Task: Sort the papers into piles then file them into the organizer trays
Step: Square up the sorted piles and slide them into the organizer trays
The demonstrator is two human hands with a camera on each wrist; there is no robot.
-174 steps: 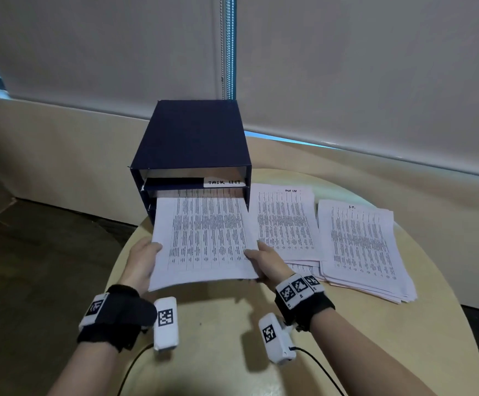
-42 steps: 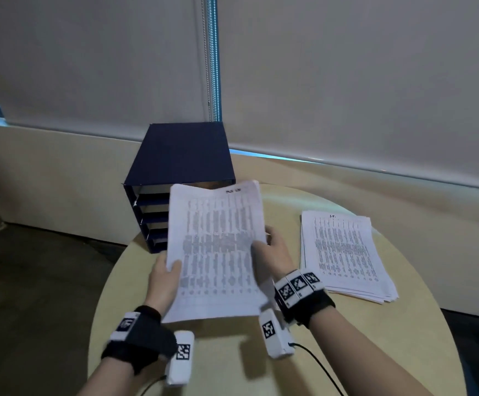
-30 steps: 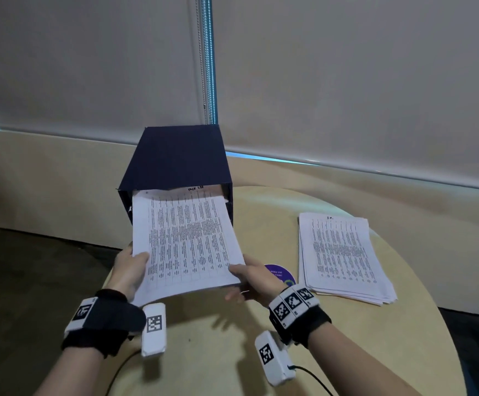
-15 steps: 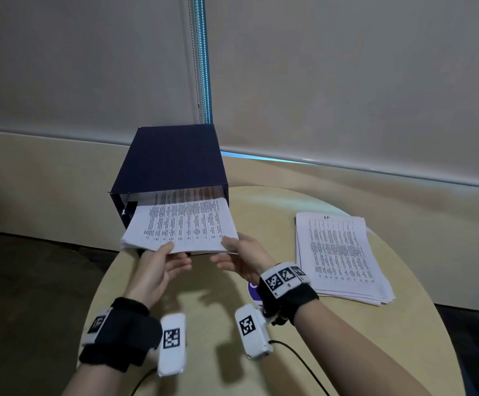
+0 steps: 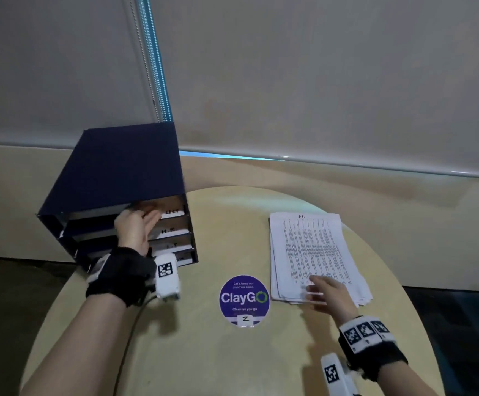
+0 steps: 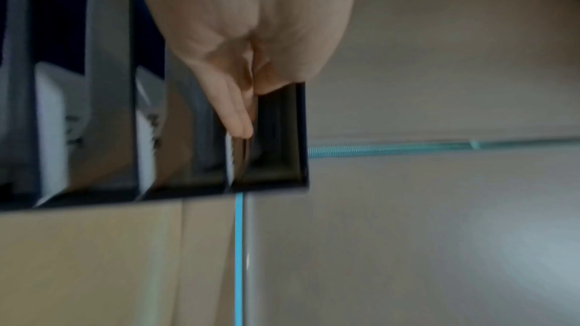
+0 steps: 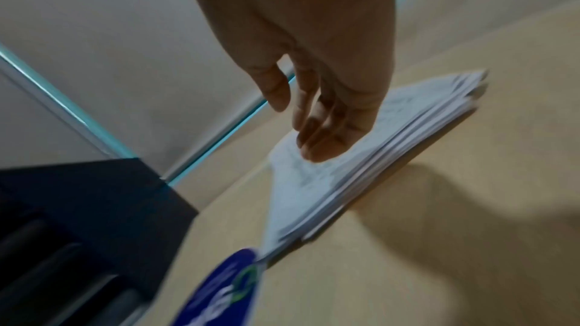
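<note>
At the organizer's [image 5: 124, 178] top tray, my left hand [image 5: 135, 228] reached in, fingers [image 6: 234, 108] straight and together, holding nothing; my right hand [image 5: 328, 292] hovered palm-down, fingers [image 7: 317, 138] loosely spread, over the paper pile's [image 5: 312, 250] near edge on the counter [image 5: 204, 352].

A round purple ClayGo sticker [image 5: 244, 299] lies on the beige table [image 5: 204, 361].

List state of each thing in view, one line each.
Dark blue organizer with labelled trays: upright on table, front open.
Top tray: left hand's fingers at its opening.
Stack of printed white papers: flat on table, unfiled.
Left hand: fingers straight.
Right hand: fingers relaxed, reaching the stack's near edge.
</note>
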